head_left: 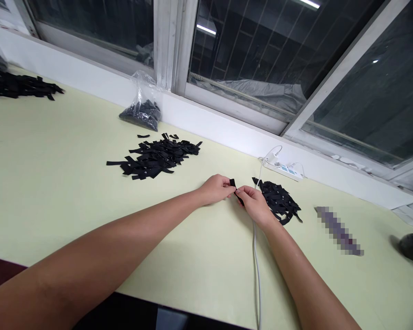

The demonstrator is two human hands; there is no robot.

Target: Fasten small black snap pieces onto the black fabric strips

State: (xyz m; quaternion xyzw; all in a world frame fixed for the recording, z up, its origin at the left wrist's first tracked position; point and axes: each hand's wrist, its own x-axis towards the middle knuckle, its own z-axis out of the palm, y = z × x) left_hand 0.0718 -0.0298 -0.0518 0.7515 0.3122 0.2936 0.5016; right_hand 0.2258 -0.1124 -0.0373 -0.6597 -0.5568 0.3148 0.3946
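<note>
Between my two hands is a short black fabric strip, pinched from both sides above the table. My left hand grips it with thumb and fingers closed. From the other side, my right hand pinches the same strip, whose lower end shows under the fingers. Just behind my right hand lies a pile of black strips, partly covered by that hand. A larger, looser pile of similar strips spreads out to the left, beyond my left forearm.
A clear plastic bag with black pieces leans by the wall. Another dark heap lies far left. A white power strip sits along the wall; its cable crosses the pale table. A blurred-out long object lies right.
</note>
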